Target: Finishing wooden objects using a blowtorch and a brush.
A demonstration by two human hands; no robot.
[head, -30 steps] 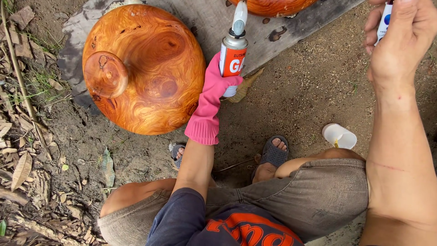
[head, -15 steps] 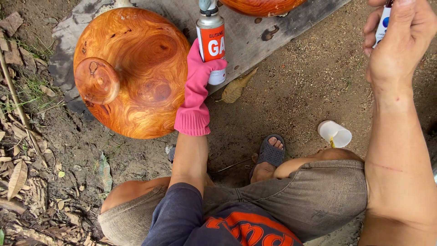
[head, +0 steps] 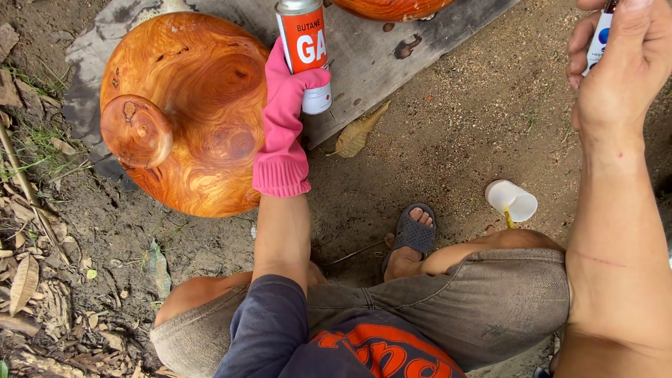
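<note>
My left hand (head: 283, 119) wears a pink rubber glove and grips a red-and-white gas canister (head: 304, 49), held upright with its top cut off by the frame edge. Just left of the glove lies a large polished orange wooden bowl (head: 189, 112), upside down with its round foot facing me. My right hand (head: 616, 77) is bare, raised at the top right, and pinches a small white-and-blue tube (head: 600, 38). I am squatting, knees below both arms.
The bowl rests partly on a grey weathered board (head: 378, 63) over bare earth. A second orange wooden piece (head: 392, 7) sits at the top edge. A white plastic cup (head: 512, 199) lies tipped by my knee, near my sandalled foot (head: 413, 234). A dry leaf (head: 357, 133) lies nearby.
My left hand has straightened the tilted canister upright and brought it higher and a little closer to the bowl. My right hand has stayed raised with the tube.
</note>
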